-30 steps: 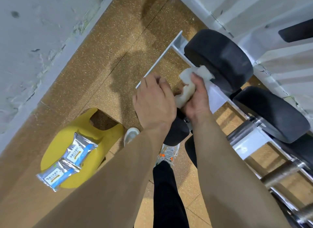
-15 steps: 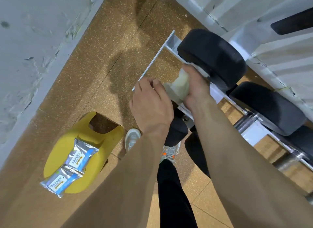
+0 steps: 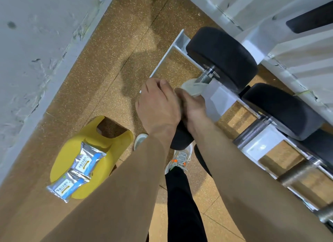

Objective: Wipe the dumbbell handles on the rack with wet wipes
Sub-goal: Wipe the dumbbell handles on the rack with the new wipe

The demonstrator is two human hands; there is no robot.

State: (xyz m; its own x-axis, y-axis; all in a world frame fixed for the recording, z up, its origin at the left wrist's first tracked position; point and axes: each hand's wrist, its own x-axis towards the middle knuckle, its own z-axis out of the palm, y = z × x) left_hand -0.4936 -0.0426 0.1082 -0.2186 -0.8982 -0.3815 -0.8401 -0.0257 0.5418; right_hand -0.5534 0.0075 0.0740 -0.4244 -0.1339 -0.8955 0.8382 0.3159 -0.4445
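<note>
A black dumbbell (image 3: 223, 54) lies at the left end of the white rack (image 3: 221, 99), and its knurled metal handle (image 3: 204, 78) shows beside the far weight. My right hand (image 3: 193, 108) grips the handle through a whitish wet wipe (image 3: 191, 88), which wraps the bar near my fingers. My left hand (image 3: 157, 106) rests curled over the near black weight (image 3: 180, 139), right beside my right hand. What its fingers hold is hidden. More dumbbells with steel handles (image 3: 252, 132) lie along the rack to the right.
A yellow stool (image 3: 86, 160) stands on the cork-coloured floor at the left, with two silver and blue wipe packets (image 3: 79, 171) on it. A grey wall runs along the left. My shoes (image 3: 178, 159) are below the rack's near edge.
My right hand has slid the wipe back along the handle toward me, baring the knurled bar beside the far weight. My left hand has stayed on the near weight.
</note>
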